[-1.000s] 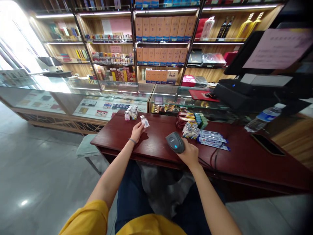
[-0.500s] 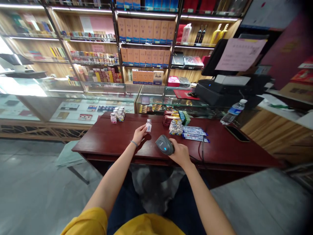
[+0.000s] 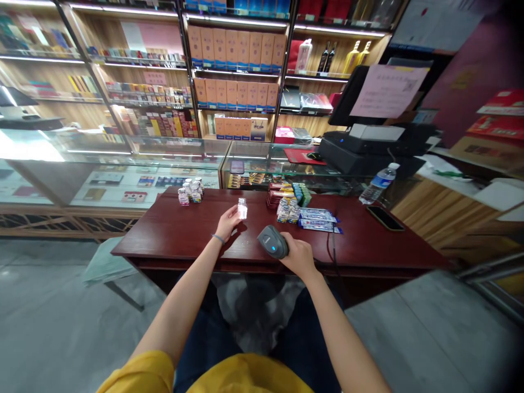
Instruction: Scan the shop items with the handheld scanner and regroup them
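Between the fingers of my left hand point(image 3: 229, 224) is a small bottle point(image 3: 242, 209), held upright over the dark red desk point(image 3: 172, 232); its label looks brightly lit. My right hand point(image 3: 298, 254) is wrapped round the handle of a grey barcode scanner point(image 3: 273, 242) with a blue light on top. The scanner's head points toward the bottle, with a gap between them. To the left, several similar small bottles point(image 3: 191, 191) stand in a group. Another cluster of small bottles point(image 3: 288, 210) is right of the held one, beside blue-and-white packets point(image 3: 319, 219).
Stacked red and green packs point(image 3: 282, 194) lie behind the right cluster. A water bottle point(image 3: 379, 184) and a phone point(image 3: 385, 218) are on the desk's right side. Glass display cases point(image 3: 172, 158) run along the back. A stool point(image 3: 107, 261) stands at the left.
The whole view has shifted slightly, moving things left in the picture. The label of the held bottle now looks brightly lit. Both hands keep their holds.
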`<state>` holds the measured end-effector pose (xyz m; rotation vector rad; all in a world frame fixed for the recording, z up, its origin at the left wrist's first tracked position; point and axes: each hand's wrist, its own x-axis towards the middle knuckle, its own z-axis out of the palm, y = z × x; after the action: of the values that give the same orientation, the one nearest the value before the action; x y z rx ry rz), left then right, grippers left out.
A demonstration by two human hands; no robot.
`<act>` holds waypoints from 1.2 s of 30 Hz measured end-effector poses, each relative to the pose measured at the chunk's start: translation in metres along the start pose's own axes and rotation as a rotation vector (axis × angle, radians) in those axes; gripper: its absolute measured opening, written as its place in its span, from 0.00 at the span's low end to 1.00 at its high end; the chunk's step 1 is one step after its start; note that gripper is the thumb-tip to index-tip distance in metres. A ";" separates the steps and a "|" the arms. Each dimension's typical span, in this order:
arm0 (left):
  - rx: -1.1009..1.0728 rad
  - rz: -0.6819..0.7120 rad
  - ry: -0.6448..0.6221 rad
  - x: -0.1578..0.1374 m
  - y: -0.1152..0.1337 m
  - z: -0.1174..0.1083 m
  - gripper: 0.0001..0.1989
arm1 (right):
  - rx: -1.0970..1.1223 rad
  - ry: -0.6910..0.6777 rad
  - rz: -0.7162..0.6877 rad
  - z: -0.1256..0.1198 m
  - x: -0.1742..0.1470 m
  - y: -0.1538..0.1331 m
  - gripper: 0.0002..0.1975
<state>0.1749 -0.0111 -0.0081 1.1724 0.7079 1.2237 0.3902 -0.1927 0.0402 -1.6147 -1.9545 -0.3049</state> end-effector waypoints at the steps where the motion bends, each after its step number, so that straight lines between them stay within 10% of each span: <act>1: 0.007 0.012 -0.007 0.000 0.000 0.000 0.28 | -0.001 0.012 0.004 -0.002 -0.001 0.002 0.18; 10: 0.389 0.137 0.185 0.011 -0.012 0.018 0.25 | -0.025 0.064 0.089 -0.016 -0.013 0.023 0.15; 27: 0.809 0.192 0.045 0.057 -0.054 0.102 0.24 | -0.095 0.142 0.173 -0.047 -0.034 0.064 0.14; 36: 0.724 0.245 -0.054 0.055 -0.062 0.102 0.26 | -0.104 0.173 0.193 -0.045 -0.043 0.078 0.15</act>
<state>0.3021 0.0162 -0.0270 1.9247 1.0321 1.1576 0.4815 -0.2326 0.0377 -1.7655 -1.6638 -0.4586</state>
